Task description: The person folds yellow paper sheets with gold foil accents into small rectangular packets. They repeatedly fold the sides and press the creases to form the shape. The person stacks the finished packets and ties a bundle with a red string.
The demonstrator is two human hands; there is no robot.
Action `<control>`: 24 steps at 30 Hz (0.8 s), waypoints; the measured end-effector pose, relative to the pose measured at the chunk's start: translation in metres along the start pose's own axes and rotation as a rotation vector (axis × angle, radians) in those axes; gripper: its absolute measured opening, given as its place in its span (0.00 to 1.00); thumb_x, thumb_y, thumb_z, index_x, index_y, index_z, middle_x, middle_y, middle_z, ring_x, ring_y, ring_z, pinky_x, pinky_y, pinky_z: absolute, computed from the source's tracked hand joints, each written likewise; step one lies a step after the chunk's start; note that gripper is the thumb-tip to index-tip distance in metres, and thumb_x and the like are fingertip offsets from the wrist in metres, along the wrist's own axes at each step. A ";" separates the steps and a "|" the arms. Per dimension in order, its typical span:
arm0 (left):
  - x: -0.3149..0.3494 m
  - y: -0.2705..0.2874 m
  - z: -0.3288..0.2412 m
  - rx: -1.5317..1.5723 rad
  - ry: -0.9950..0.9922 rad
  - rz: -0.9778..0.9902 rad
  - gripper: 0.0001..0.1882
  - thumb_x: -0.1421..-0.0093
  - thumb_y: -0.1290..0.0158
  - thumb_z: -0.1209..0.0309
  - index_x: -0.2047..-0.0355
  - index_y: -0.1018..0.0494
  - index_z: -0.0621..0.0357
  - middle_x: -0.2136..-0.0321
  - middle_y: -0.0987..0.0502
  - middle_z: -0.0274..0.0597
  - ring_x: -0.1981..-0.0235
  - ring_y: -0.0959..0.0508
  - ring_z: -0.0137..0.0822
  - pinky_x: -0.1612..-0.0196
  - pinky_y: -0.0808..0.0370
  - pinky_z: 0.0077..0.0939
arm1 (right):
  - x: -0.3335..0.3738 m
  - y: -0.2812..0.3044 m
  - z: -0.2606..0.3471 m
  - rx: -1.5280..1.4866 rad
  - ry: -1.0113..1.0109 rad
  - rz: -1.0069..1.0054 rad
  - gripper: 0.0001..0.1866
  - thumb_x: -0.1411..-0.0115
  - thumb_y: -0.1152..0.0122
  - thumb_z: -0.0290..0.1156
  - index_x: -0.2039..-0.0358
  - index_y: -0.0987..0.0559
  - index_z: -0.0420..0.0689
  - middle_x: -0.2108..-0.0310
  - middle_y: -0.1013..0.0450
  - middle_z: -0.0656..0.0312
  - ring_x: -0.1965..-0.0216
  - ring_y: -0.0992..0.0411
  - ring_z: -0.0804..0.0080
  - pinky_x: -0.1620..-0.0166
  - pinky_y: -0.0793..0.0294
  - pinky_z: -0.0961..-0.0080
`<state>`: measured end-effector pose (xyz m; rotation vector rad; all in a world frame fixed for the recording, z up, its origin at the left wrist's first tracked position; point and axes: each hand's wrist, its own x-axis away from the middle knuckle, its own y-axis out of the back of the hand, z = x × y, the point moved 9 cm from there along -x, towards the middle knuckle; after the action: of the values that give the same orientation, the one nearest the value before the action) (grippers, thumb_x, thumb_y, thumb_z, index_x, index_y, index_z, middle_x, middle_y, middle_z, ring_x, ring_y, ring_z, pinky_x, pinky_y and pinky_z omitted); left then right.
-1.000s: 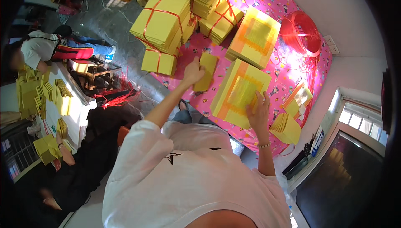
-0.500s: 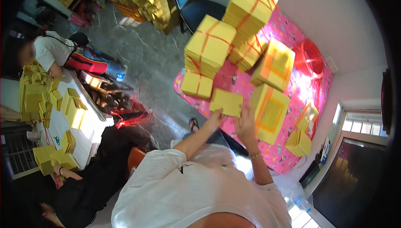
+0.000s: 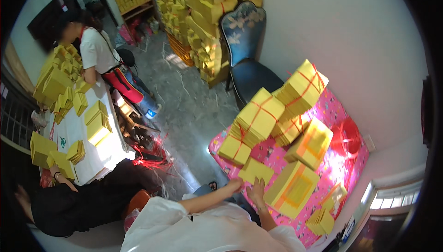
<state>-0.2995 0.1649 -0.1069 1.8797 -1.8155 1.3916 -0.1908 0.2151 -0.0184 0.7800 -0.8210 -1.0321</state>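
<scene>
A flat yellow paper piece [image 3: 256,170], perhaps a thin stack, lies at the near left part of the pink patterned table. My left hand [image 3: 236,186] is closed at its near left corner, fingertips partly hidden. My right hand [image 3: 257,191] has its fingers spread and touches the near edge. Just beyond the paper is a small tied yellow bundle [image 3: 234,149], with a taller bundle [image 3: 259,116] bound in red string behind it. To the right of my right hand sits a big yellow block [image 3: 292,190] with an orange frame on its face.
More yellow bundles [image 3: 302,86] and a red basket [image 3: 345,137] stand on the pink cloth [image 3: 277,153]. A blue chair [image 3: 251,74] is behind. At left, two people work by a white table [image 3: 94,153] bearing yellow paper stacks. Red strings [image 3: 154,155] hang near it.
The view has tilted up, so the table and hands sit lower in it. My right hand's fingers have spread from their earlier grip on the paper's edge; my left stays at its corner.
</scene>
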 end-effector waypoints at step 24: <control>0.173 0.121 -0.332 -0.622 -0.661 0.075 0.12 0.36 0.55 0.72 0.53 0.31 0.58 0.62 0.26 0.35 0.59 0.28 0.24 0.54 0.31 0.20 | -0.093 0.177 0.348 -0.378 0.292 -0.498 0.17 0.50 0.44 0.18 0.58 0.27 0.40 0.56 0.36 0.47 0.52 0.36 0.51 0.48 0.37 0.63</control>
<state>-0.5948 0.2449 0.1404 2.0234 -2.2441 0.1167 -0.4464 0.3016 0.2789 0.7988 -0.1657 -1.4210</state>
